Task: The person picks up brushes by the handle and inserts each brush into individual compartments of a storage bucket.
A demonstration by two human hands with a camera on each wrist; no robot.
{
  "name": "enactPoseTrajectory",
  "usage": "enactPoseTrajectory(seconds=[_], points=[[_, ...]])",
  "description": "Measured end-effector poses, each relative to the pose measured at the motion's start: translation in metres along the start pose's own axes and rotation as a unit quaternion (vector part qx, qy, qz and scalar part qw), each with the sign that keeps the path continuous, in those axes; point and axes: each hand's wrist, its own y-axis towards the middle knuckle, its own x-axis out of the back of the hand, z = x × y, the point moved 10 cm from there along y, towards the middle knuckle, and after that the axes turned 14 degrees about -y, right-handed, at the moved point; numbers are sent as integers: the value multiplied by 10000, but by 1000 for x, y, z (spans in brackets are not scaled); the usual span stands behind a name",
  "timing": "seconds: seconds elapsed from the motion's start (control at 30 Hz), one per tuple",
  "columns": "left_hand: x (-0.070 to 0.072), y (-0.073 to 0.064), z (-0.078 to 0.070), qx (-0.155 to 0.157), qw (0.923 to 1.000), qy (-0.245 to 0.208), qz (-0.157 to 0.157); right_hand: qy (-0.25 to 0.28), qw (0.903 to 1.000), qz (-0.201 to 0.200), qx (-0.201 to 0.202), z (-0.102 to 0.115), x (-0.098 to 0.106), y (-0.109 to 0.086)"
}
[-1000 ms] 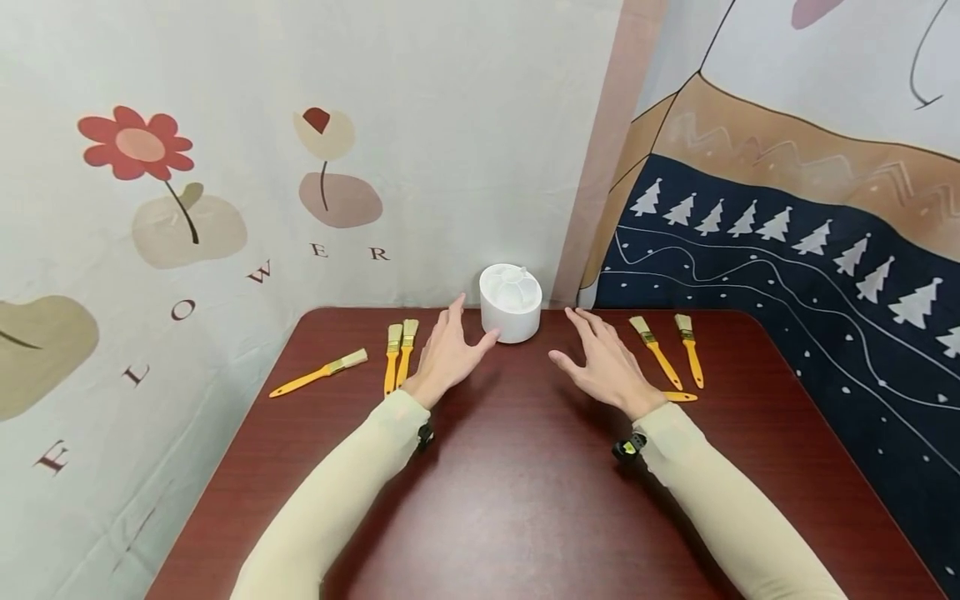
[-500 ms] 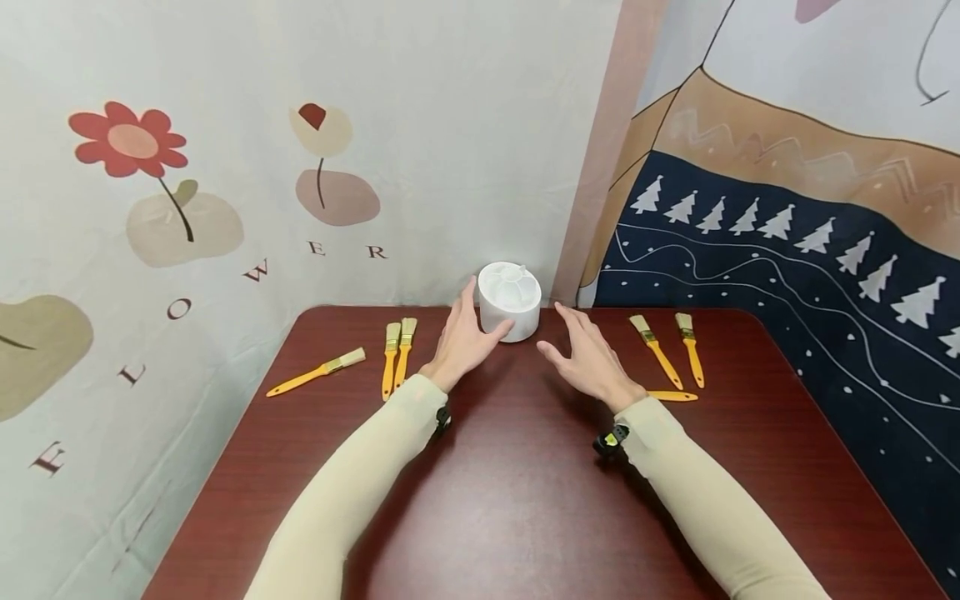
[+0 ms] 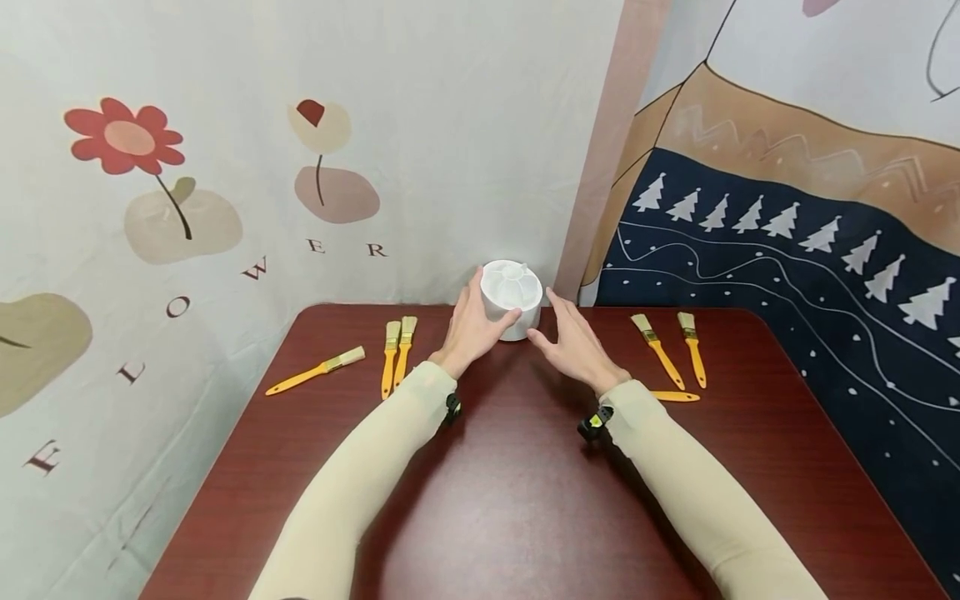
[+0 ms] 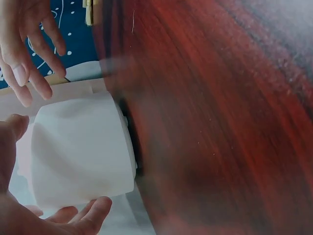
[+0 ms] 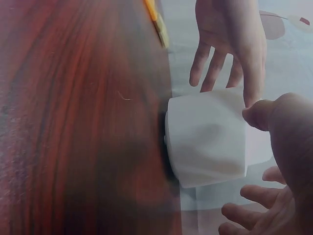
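Note:
A white round pen holder [image 3: 512,287] with a slanted, divided top stands at the far edge of the table. My left hand [image 3: 474,327] is at its left side, fingers along the wall and thumb spread in front. In the left wrist view those fingertips [image 4: 100,210] lie right at the holder's side, while the thumb stands off its face. On the other side my right hand [image 3: 573,340] is spread with a gap between its fingers and the holder [image 5: 210,139]. The holder's back is hidden.
Paintbrushes with yellow handles lie left, one slanted brush [image 3: 315,371] and a pair [image 3: 397,354]. To the right lie two more brushes [image 3: 658,352] and a yellow handle [image 3: 677,397] partly behind my right arm. A printed curtain [image 3: 442,150] hangs behind the table [image 3: 480,500].
Both hands have moved inward toward the white pen holder, the left reaching its side and the right coming close. Holder and brushes have stayed in place.

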Motion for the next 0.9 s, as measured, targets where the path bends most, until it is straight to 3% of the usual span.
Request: enactPoseTrajectory(seconds=[0.43, 0.9], points=[[4, -1, 3, -111, 9999, -49, -27, 141, 9993, 47, 337, 5, -8, 6], [0, -5, 3, -84, 9997, -191, -120, 180, 9995, -48, 254, 3, -10, 3]])
